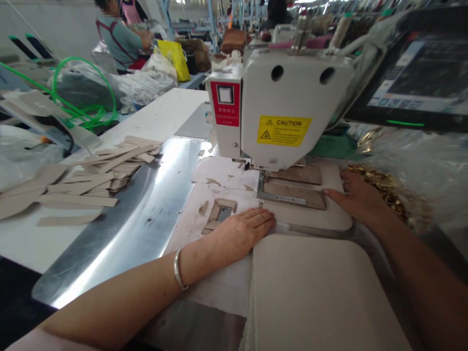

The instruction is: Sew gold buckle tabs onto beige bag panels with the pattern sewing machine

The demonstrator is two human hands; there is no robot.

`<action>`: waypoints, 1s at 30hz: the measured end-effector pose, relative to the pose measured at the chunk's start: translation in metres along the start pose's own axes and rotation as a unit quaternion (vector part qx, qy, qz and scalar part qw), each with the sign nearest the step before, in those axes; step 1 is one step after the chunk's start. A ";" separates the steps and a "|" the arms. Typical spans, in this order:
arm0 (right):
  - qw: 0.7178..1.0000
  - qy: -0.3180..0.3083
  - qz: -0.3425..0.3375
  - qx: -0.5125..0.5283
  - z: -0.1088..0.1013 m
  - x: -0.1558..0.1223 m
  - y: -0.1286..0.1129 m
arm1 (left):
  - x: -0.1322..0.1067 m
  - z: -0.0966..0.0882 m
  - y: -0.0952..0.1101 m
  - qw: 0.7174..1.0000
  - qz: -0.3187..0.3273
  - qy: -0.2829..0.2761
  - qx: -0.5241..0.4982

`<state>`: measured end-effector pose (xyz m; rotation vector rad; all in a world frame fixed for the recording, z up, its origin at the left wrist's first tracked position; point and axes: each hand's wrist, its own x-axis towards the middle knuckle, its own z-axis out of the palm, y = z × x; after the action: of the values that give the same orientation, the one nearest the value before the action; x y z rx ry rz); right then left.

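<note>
A beige panel (pixel 307 218) with rounded corners lies beneath the sewing machine head (pixel 292 97). On it sits a metal clamp frame (pixel 284 198) with brown pads. My left hand (pixel 243 231) lies flat, palm down, its fingertips at the panel's left edge. At the opposite edge is my right hand (pixel 360 197), spread, with the thumb stretched over the panel's top and the index fingertip at its side. Its remaining fingers are hidden. Close in front, a stack of similar beige panels (pixel 314 287) reaches toward me. Left of the clamp, a small taped rectangular window (pixel 224 213) shows in the white sheet.
Beige strips (pixel 109 170) lie piled on the left of the white table (pixel 29 241). A shiny metal plate (pixel 142 222) spans the middle. Gold-coloured metal parts (pixel 387 190) in clear plastic and a display screen (pixel 420 78) are at right. Another person (pixel 119 41) works behind.
</note>
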<state>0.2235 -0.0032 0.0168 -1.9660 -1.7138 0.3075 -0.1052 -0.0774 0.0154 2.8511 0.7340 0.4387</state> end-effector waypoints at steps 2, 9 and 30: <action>0.996 0.013 -0.082 -0.010 -0.011 -0.015 0.014 | -0.001 0.002 -0.002 1.000 0.001 0.007 -0.005; 0.945 -0.129 -0.299 0.017 -0.034 -0.092 0.040 | 0.000 0.005 -0.005 1.000 0.010 0.015 0.016; 0.934 -0.154 -0.322 -0.015 -0.037 -0.105 0.042 | 0.004 0.007 -0.007 0.999 0.002 -0.019 0.043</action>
<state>0.2583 -0.1166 0.0103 -1.3071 -2.4592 0.3574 -0.1029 -0.0705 0.0079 2.9322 0.7580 0.3620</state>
